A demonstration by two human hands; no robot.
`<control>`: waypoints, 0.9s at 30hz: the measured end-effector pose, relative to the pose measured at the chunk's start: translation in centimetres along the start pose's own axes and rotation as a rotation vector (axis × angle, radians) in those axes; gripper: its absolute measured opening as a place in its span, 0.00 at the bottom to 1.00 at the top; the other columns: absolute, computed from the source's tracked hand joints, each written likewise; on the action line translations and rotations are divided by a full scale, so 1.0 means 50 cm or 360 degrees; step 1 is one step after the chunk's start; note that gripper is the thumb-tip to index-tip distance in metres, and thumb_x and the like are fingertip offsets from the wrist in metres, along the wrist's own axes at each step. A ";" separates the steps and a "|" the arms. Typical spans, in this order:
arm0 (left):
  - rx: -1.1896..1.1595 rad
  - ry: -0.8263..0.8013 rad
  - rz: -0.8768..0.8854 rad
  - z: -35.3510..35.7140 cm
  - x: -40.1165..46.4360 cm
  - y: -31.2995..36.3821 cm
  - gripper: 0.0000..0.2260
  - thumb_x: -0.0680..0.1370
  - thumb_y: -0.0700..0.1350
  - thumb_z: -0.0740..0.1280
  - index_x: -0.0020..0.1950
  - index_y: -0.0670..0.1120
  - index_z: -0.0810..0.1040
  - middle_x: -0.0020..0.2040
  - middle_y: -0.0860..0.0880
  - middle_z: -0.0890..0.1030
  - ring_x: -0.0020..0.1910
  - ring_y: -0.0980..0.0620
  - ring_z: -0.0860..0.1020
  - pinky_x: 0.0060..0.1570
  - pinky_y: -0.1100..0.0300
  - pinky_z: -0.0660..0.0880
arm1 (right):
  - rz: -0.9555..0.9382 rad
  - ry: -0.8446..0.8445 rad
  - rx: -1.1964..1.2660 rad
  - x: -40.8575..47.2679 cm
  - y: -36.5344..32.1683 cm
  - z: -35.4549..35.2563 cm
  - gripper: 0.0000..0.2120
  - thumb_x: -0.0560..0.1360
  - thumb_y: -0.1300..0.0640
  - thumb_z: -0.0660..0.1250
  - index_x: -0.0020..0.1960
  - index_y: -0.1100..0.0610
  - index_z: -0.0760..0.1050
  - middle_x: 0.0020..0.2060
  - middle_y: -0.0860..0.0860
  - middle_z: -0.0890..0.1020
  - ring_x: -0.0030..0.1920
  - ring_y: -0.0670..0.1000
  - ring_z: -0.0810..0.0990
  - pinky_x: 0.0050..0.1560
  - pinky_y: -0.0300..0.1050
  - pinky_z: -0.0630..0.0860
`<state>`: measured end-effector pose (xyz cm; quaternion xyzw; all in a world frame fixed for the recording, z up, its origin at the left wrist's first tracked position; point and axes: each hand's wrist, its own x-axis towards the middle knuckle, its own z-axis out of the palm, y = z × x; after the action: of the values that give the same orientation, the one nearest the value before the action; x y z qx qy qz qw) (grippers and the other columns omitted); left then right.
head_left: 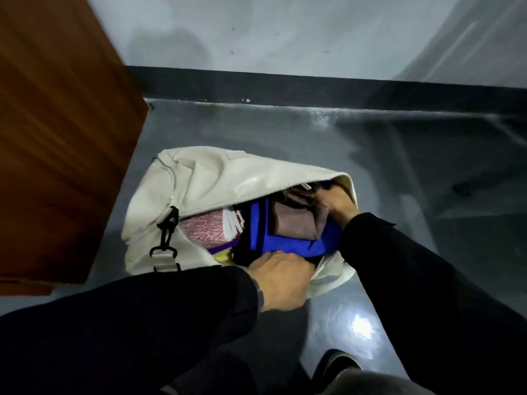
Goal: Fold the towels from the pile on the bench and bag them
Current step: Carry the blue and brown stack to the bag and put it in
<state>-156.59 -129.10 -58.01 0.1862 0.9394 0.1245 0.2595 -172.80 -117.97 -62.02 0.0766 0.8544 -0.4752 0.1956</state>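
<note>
A cream duffel bag (216, 181) lies unzipped on the grey floor. Inside it are folded towels: a mauve one (296, 223) on top of a bright blue one (288, 245), with a pink speckled one (204, 230) to the left. My right hand (335, 202) reaches into the far right end of the bag, its fingers curled round the mauve towel's edge. My left hand (281, 277) is at the bag's near rim, fingers curled over the rim beside the blue towel; its fingertips are hidden inside.
A brown wooden bench (57, 132) stands close on the left, touching the bag's end. A grey wall with a dark skirting (313, 89) runs behind. A black strap clip (166, 235) hangs at the bag's left end. A shoe (338, 366) shows at the bottom.
</note>
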 end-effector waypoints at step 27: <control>0.0039 0.0331 0.0488 0.014 -0.058 -0.008 0.09 0.82 0.50 0.60 0.54 0.48 0.77 0.48 0.45 0.80 0.41 0.39 0.80 0.37 0.47 0.74 | -0.1061 -0.0202 -0.1471 -0.143 0.011 0.112 0.47 0.72 0.23 0.54 0.82 0.45 0.44 0.78 0.58 0.62 0.77 0.62 0.61 0.77 0.57 0.58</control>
<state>-154.03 -130.54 -57.46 0.3164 0.9233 0.1697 0.1368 -164.66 -122.00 -62.18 -0.3191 0.9380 -0.0919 0.0993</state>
